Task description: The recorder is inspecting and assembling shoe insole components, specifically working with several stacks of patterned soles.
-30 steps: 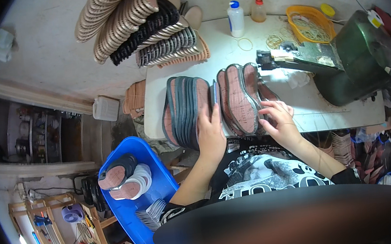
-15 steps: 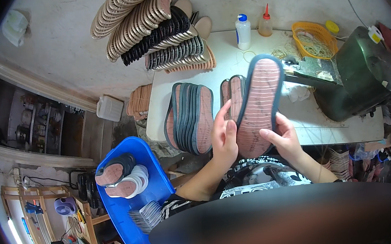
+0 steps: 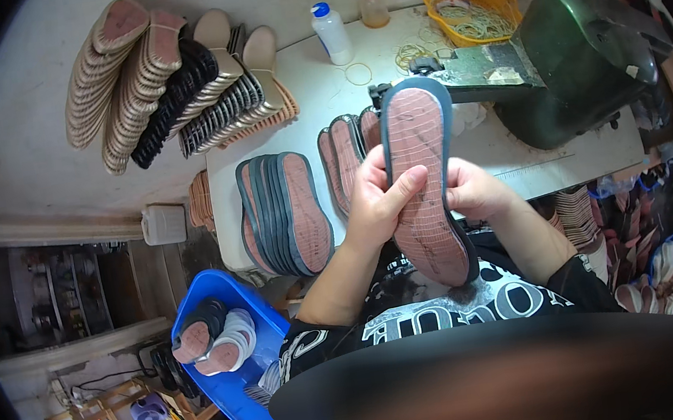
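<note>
Both hands hold up one shoe sole (image 3: 423, 174), a reddish-brown face with a dark blue-grey rim, lifted off the white table (image 3: 315, 103) toward the camera. My left hand (image 3: 373, 201) grips its left edge with the thumb across the face. My right hand (image 3: 473, 191) holds the right edge from behind. Below the raised sole, a short row of similar soles (image 3: 347, 158) lies on the table. A larger fanned stack of soles (image 3: 282, 212) lies further left near the table's front edge.
A dark green machine (image 3: 585, 45) sits at the table's right. An orange basket with rubber bands (image 3: 472, 13), a white bottle (image 3: 330, 33) and a glue bottle (image 3: 371, 4) stand at the back. Several rows of soles (image 3: 170, 83) lean on the floor. A blue bin (image 3: 228, 349) holds soles lower left.
A second ago both hands rested on the soles lying on the table. They have since picked one sole up and raised it closer to the camera.
</note>
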Available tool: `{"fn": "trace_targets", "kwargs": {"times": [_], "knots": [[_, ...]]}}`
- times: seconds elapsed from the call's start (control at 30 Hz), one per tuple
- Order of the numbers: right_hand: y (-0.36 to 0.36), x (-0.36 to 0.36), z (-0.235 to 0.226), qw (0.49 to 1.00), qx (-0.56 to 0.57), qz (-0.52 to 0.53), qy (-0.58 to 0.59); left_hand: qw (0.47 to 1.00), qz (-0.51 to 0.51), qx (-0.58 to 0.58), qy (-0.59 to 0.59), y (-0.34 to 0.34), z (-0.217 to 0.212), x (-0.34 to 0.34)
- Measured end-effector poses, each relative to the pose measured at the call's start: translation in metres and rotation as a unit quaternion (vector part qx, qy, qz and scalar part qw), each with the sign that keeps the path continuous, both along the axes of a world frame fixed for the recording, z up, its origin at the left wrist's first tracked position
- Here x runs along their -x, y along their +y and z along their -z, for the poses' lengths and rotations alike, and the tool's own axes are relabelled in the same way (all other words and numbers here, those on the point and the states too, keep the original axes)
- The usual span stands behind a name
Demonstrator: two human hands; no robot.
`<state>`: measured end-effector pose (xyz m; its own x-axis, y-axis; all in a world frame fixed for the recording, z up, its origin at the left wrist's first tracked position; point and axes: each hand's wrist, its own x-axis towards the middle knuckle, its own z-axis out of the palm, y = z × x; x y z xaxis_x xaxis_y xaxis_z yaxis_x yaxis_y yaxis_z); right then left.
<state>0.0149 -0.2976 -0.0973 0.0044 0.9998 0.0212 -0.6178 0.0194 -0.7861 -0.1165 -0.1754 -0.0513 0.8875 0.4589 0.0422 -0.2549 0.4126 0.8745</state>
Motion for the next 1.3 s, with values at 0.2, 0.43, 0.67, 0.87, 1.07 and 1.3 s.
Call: {"fn": "trace_targets", "kwargs": {"times": [0.2, 0.43, 0.67, 0.87, 1.07, 1.3], "knots": [[0.006, -0.023, -0.044, 0.964, 0.089, 0.087, -0.234, 0.982, -0.119, -0.144, 0.026, 0.011, 0.011, -0.012], [0.019, -0.027, -0.057, 0.9, 0.005, 0.164, -0.404, 0.935, -0.173, -0.3, 0.077, 0.034, -0.008, -0.045], [0.02, -0.034, -0.019, 0.977, 0.09, 0.093, -0.171, 0.97, -0.138, -0.18, 0.085, 0.082, -0.011, -0.094], [0.023, -0.031, -0.025, 0.972, 0.108, 0.19, -0.085, 0.956, -0.092, -0.229, 0.161, 0.114, 0.037, -0.127], [0.017, -0.032, -0.01, 0.973, 0.103, 0.177, -0.105, 0.861, -0.12, -0.424, 0.255, 0.12, 0.034, -0.145], [0.023, -0.011, -0.016, 0.977, 0.146, 0.157, 0.018, 0.824, -0.077, -0.448, 0.339, 0.136, 0.024, -0.152]]}}
